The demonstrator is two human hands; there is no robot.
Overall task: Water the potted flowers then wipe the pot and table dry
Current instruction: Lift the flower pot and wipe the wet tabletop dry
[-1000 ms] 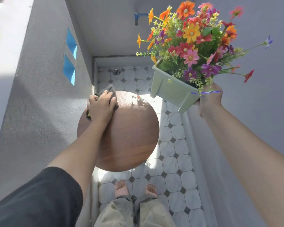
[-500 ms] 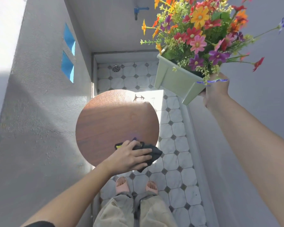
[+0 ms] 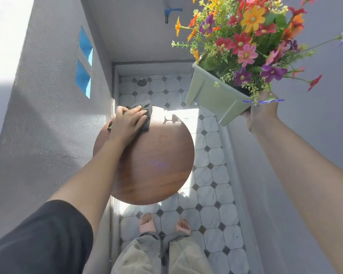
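A round brown wooden table (image 3: 156,161) stands below me. My left hand (image 3: 128,121) presses a dark grey cloth (image 3: 147,112) flat onto the table's far left edge. My right hand (image 3: 262,111) holds a pale green rectangular pot (image 3: 214,97) up in the air to the right of the table, gripping it from beneath at its near end. The pot is tilted and full of colourful flowers (image 3: 246,40) in orange, red, pink, purple and yellow.
Grey walls close in on the left and right. A blue tap (image 3: 171,12) sticks out of the far wall above a tiled floor with a round drain (image 3: 141,82). My feet in pink slippers (image 3: 147,222) stand just short of the table.
My left hand has swept the cloth from the table's near edge back to its far left edge. The pot stays raised in my right hand.
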